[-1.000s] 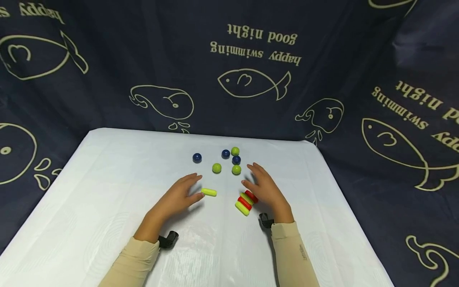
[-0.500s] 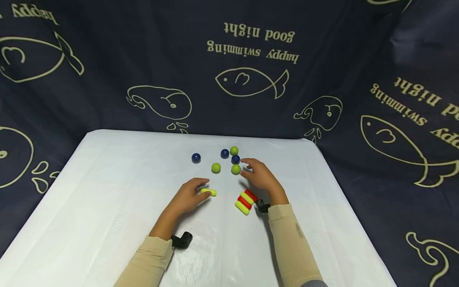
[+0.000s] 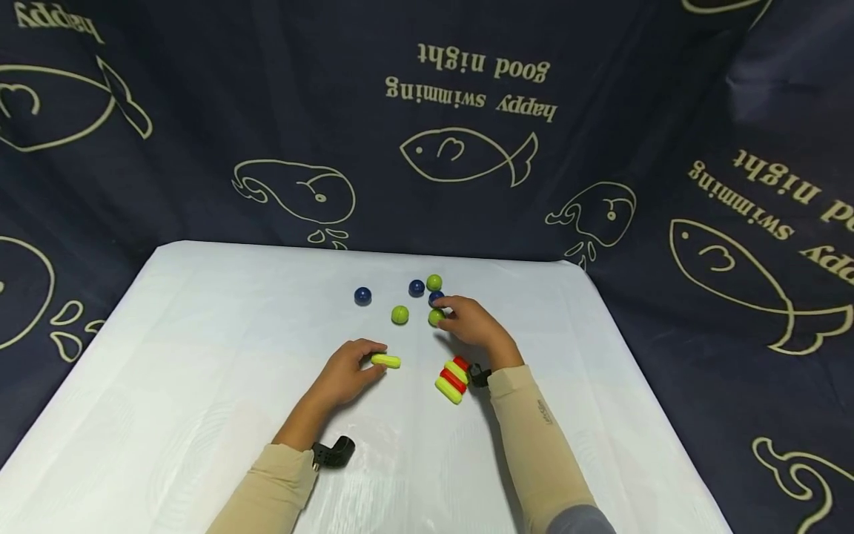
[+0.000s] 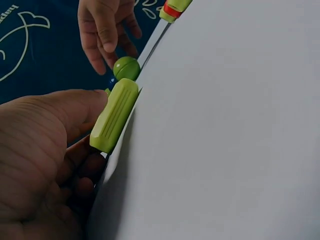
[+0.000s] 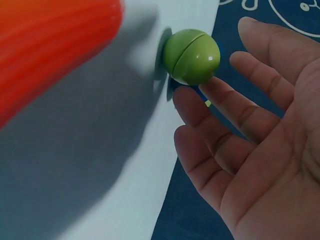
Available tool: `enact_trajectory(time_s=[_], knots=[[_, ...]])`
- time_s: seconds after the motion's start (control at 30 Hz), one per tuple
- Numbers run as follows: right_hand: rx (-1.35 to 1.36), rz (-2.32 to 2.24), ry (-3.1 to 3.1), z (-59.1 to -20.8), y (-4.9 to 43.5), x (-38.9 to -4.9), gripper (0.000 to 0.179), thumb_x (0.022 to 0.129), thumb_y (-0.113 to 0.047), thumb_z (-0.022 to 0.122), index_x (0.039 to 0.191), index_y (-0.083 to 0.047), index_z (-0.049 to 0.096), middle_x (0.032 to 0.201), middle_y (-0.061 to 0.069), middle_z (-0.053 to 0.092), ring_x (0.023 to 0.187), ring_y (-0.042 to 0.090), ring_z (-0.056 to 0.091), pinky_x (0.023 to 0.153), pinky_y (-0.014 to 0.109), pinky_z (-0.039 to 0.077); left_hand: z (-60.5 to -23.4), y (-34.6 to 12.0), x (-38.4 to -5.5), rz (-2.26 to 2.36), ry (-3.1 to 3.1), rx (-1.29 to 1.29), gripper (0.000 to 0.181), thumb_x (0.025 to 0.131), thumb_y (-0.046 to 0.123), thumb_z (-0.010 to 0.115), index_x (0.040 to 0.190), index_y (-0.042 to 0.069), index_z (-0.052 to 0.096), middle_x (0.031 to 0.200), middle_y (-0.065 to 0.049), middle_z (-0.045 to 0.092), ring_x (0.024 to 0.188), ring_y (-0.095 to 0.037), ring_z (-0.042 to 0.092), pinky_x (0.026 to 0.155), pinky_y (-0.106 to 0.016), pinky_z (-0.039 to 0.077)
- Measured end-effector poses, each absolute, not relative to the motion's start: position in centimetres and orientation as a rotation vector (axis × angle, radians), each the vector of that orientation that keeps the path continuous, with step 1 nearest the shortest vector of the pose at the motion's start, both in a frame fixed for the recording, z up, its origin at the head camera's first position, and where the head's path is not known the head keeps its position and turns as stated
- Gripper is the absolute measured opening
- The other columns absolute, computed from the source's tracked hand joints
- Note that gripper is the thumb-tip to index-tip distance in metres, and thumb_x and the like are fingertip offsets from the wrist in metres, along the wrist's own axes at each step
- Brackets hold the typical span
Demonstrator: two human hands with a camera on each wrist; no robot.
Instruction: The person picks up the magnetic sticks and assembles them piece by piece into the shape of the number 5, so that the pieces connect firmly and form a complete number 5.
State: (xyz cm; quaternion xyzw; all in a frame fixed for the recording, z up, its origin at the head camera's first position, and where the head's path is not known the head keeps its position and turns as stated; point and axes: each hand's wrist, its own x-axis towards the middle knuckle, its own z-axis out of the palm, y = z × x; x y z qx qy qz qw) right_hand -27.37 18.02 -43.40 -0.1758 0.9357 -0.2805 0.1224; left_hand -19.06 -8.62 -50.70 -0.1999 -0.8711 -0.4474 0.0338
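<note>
My left hand (image 3: 347, 374) is around a yellow-green ridged stick (image 3: 387, 361), thumb on the near side and fingers on the far side; the left wrist view shows the thumb close against the stick (image 4: 116, 117), though contact is unclear. My right hand (image 3: 474, 322) reaches over a green ball (image 3: 434, 317) and a dark blue ball (image 3: 436, 296), partly covering both. In the right wrist view its fingers spread loosely beside the seamed green ball (image 5: 192, 57), not closed around it. Below this hand several sticks, red (image 3: 454, 380) and yellow-green (image 3: 448, 390), lie side by side.
On the white-covered table (image 3: 200, 386), another green ball (image 3: 399, 315) lies between the hands. Farther back are a green ball (image 3: 434, 282) and blue balls (image 3: 416, 288), with one more blue ball (image 3: 362, 296) to the left. A dark printed curtain (image 3: 467, 215) hangs behind.
My right hand has moved forward and left, from above the row of sticks to the green and blue balls. The left hand has come around the single stick, which lies where it was.
</note>
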Motion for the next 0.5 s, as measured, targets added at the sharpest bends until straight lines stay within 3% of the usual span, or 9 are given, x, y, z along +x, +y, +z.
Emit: enact_trajectory(time_s=[0.37,0.5], knots=[[-0.493,-0.679,2.727,-43.50,17.09,-27.60,0.044,0.097,-0.015,0.065,0.139,-0.009,0.057,0.129,0.010,0.061,0.106,0.024,0.057,0.094,0.041,0.047,-50.89,-8.33,-18.80,-1.305,-2.678,-0.574,0.027,0.088,0.010,0.075,0.115,0.007,0.072,0.109,-0.006,0.069,0.100,-0.028,0.061,0.089,-0.046,0.047],[-0.485,-0.676,2.716,-43.76,16.94,-27.71,0.042,0.097,-0.014,0.065,0.137,-0.010,0.058,0.130,0.009,0.061,0.110,0.024,0.056,0.097,0.042,0.046,-50.96,-8.42,-18.79,-1.287,-2.673,-0.567,0.027,0.088,0.010,0.075,0.114,0.007,0.072,0.108,-0.006,0.070,0.100,-0.028,0.061,0.089,-0.046,0.048]])
